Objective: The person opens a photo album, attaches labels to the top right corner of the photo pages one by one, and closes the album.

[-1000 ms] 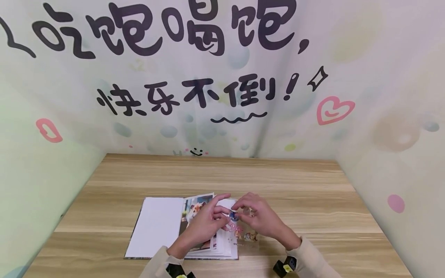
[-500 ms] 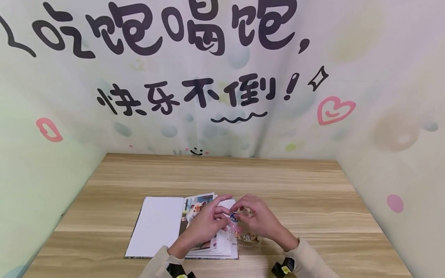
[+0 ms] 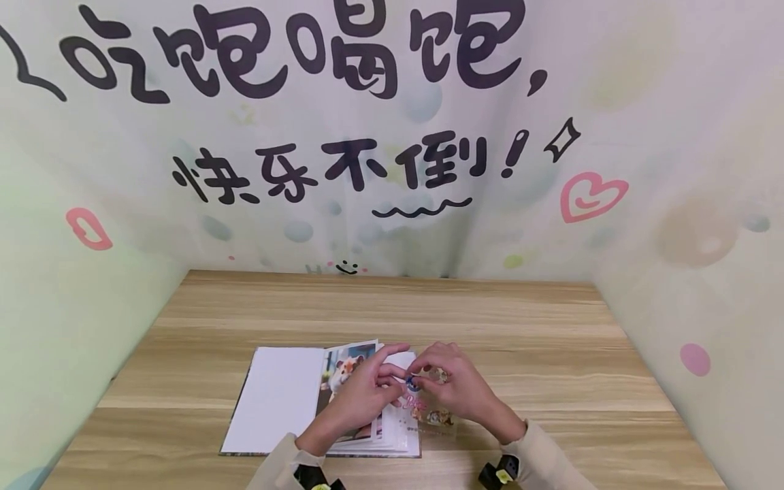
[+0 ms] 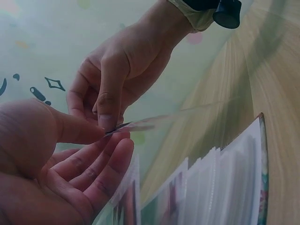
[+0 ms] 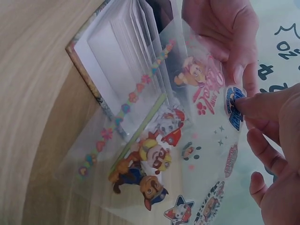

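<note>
A clear sticker sheet with cartoon dog stickers is held up over the right side of an open photo album. My left hand pinches its edge between thumb and fingers. From the other side, my right hand pinches the same edge at a round blue sticker. The thumb covers part of that sticker, and I cannot tell if it has lifted from the sheet. In the left wrist view the sheet appears nearly edge-on, above the album's fanned pages.
Inside the album a hamster photo shows partly behind my left hand. The album lies on a wooden table, with a printed cloth wall behind it. Black wrist cameras sit at both cuffs.
My right hand has shifted very slightly, its fingers now lower on the blue sticker. The sheet's lower part has swayed a little. My left hand and the album stay in place.
</note>
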Motion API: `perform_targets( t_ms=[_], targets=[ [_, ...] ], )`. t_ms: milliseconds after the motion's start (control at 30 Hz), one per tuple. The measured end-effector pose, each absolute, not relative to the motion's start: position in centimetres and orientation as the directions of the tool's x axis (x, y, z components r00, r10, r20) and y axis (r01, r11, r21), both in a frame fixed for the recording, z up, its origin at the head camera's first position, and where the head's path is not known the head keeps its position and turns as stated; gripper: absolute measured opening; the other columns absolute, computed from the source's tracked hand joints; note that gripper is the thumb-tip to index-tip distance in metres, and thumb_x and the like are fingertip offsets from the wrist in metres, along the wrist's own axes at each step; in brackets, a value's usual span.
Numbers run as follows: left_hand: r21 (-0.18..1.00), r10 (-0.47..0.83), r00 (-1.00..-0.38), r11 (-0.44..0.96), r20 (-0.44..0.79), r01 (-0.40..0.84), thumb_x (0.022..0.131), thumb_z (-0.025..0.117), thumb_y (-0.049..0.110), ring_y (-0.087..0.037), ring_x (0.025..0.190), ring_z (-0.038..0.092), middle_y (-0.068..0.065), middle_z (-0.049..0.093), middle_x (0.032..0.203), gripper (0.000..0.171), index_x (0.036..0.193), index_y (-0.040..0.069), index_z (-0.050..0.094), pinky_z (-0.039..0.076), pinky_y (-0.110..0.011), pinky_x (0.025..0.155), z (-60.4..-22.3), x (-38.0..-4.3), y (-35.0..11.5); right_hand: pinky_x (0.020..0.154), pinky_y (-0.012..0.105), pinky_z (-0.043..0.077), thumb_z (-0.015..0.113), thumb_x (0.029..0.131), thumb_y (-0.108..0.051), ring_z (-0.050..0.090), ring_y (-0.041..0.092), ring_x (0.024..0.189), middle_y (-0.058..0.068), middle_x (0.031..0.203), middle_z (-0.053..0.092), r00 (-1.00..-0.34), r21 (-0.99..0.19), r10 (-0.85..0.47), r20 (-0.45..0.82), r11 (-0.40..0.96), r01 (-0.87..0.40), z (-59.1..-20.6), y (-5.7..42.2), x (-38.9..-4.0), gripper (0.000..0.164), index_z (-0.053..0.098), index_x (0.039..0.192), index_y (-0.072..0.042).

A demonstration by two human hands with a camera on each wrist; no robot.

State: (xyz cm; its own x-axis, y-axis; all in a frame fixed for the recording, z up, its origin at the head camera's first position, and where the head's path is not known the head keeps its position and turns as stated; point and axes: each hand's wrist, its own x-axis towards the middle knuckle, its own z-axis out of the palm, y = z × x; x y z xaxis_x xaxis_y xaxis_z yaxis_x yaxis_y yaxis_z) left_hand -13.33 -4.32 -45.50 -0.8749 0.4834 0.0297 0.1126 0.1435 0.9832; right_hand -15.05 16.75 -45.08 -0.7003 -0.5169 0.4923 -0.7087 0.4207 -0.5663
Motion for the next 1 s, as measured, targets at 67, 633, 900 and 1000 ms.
perform_targets(
  t_ms=[67, 633, 900, 1000],
  targets=[
    [0.984, 0.482, -0.876, 0.14, 0.028, 0.108, 0.095, 0.057, 0.001, -0.027, 0.085, 0.07, -0.012, 0.07, 0.111, 0.057, 0.148, 0.014, 0.041, 0.058, -0.031, 0.07, -45.48, -13.31, -4.32, 0.076, 0.029, 0.038, 0.082, 0.078, -0.003, 0.06, 0.008, 0.084, -0.011, 0.092, 0.07, -0.692, -0.556, -0.516, 0.505, 0.418, -0.718, -45.12, 16.76, -15.01, 0.023, 0.074, 0.092, -0.019],
    [0.993, 0.461, -0.887, 0.102, 0.001, 0.054, 0.098, 0.055, 0.003, -0.025, 0.079, 0.071, -0.013, 0.071, 0.105, 0.052, 0.147, 0.012, 0.041, 0.059, -0.041, 0.072, -45.16, -13.01, -4.25, 0.081, 0.032, 0.037, 0.08, 0.078, -0.002, 0.064, 0.006, 0.084, -0.008, 0.09, 0.073, -0.594, -0.467, -0.563, 0.575, 0.37, -0.803, -45.41, 16.74, -15.11, 0.026, 0.073, 0.098, -0.016],
    [0.993, 0.462, -0.887, 0.101, 0.004, 0.057, 0.096, 0.055, 0.001, -0.024, 0.078, 0.071, -0.014, 0.07, 0.106, 0.053, 0.146, 0.013, 0.042, 0.059, -0.04, 0.072, -45.24, -12.96, -4.3, 0.08, 0.032, 0.039, 0.079, 0.079, 0.002, 0.061, 0.009, 0.086, -0.008, 0.089, 0.071, -0.63, -0.513, -0.571, 0.527, 0.377, -0.771, -45.27, 16.85, -14.89, 0.028, 0.072, 0.099, -0.016],
    [0.993, 0.46, -0.888, 0.105, 0.005, 0.06, 0.096, 0.055, 0.0, -0.024, 0.078, 0.071, -0.014, 0.07, 0.106, 0.053, 0.146, 0.013, 0.042, 0.059, -0.038, 0.072, -45.22, -12.94, -4.34, 0.081, 0.033, 0.04, 0.077, 0.08, 0.002, 0.061, 0.009, 0.086, -0.008, 0.088, 0.071, -0.635, -0.532, -0.572, 0.519, 0.366, -0.764, -45.15, 16.86, -14.82, 0.026, 0.072, 0.098, -0.016]
  ],
)
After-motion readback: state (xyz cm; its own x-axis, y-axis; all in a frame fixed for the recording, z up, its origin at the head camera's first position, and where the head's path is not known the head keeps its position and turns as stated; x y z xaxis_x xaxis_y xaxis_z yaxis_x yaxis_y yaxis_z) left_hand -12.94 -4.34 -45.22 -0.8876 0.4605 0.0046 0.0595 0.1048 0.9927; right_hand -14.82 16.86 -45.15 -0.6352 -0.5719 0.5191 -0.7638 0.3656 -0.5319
